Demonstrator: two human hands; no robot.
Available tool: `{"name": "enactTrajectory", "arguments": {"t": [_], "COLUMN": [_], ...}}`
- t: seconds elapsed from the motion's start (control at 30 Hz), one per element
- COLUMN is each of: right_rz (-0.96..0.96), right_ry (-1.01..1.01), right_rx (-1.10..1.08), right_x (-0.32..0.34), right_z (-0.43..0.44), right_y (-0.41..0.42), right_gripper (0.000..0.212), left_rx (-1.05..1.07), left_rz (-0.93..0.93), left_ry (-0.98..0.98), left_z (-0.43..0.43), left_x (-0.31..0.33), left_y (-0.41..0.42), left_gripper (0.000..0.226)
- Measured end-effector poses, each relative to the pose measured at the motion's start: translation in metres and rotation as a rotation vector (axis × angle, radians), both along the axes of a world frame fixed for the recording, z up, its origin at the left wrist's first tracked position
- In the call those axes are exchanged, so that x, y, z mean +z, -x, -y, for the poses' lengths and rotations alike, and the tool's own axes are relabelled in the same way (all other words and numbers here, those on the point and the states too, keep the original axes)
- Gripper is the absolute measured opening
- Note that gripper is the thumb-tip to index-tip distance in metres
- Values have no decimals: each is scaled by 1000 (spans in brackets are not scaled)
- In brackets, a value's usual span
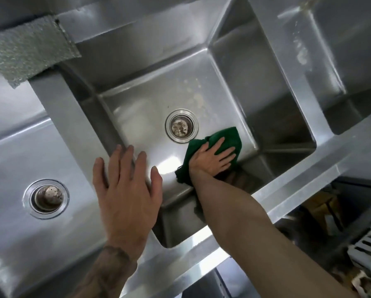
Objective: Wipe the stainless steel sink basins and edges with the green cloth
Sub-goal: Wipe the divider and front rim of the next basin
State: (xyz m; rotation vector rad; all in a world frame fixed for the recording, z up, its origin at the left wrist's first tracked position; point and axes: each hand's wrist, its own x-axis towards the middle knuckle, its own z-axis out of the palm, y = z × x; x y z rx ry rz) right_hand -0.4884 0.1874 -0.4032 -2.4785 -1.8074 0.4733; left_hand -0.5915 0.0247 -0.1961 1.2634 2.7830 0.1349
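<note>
In the head view, the crumpled dark green cloth (228,137) lies on the brushed floor of the middle square stainless steel sink basin (141,112), right of centre in the frame, just beside the round ribbed metal drain strainer (181,125). The right hand (212,160) presses it down with straight, spread fingers. The left hand (126,190), flat and spread, rests on the smooth steel divider beside the left basin (12,160), and a grey dimpled pad (27,50) drapes the upper-left rim.
</note>
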Motion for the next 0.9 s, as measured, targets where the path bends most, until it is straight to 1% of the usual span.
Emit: {"name": "enactTrajectory", "arguments": {"t": [0.03, 0.13, 0.23, 0.27, 0.37, 0.5, 0.57, 0.67, 0.7, 0.73, 0.8, 0.83, 0.9], "right_rz": [10, 115, 209, 216, 194, 96, 89, 92, 78, 73, 71, 71, 84], "right_ry": [-32, -222, -362, -363, -278, -284, -290, -131, -115, -144, -279, -312, -265], "right_rx": [-4, -15, 5, 18, 59, 95, 238, 630, 678, 646, 428, 328, 233], "right_x": [1, -7, -14, -18, -24, -22, -21, -13, -11, -12, -17, -18, -15], "right_z": [-13, -61, -67, -57, -29, -52, -77, -106, -111, -112, -105, -102, -99], "right_y": [-4, -15, -20, -18, -15, 0, 19, 36, 33, 25, 8, 4, 9], "right_gripper": [57, 54, 53, 54, 56, 52, 53, 59, 59, 58, 54, 52, 54], "left_rx": [0, 1, 17, 12, 11, 19, 20, 23, 24, 23, 24, 23, 22], "left_rz": [-2, -9, -12, -14, -2, -10, -14, -32, -38, -41, -45, -47, -39], "left_ry": [-9, -20, -38, -38, -32, -39, -54, -62, -60, -60, -73, -74, -62], "left_z": [0, -1, -1, -1, -2, -4, -4, -4, -4, -4, -5, -6, -6], "left_x": [0, -3, -5, -5, -6, -5, -6, -7, -7, -7, -7, -8, -7], "left_y": [0, -1, -1, -1, -1, -4, -3, -2, -2, -2, -2, -2, -2], "left_gripper": [46, 42, 40, 40, 41, 42, 41, 40, 40, 39, 38, 38, 40]}}
